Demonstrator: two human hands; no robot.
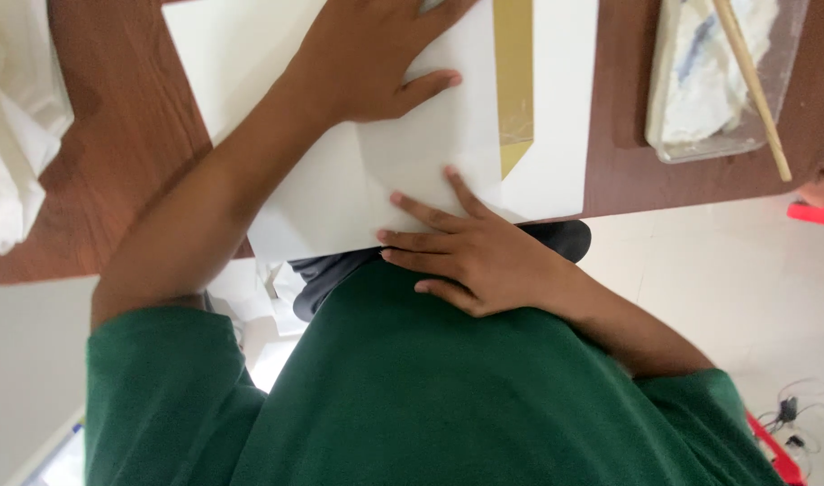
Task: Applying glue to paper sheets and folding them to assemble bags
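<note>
We see a large white sheet of paper (430, 144) lying flat on the reddish-brown wooden counter (124, 126), its near edge hanging just past the counter's rim toward the green shirt. A fold already shows: a flap lies over the sheet, leaving a gold strip (513, 81) with a slanted lower end uncovered near the right side. We judge the folding partly done, with creases still to press. The left hand (376, 54) lies open and flat, palm down on the upper part of the sheet; the right hand (470, 252) is open too, its fingers spread on the near edge. Crumpled white tissue (16, 117) sits at the far left; a clear plastic tray (713, 81) of white material, crossed by a wooden stick (754, 90), stands right.
</note>
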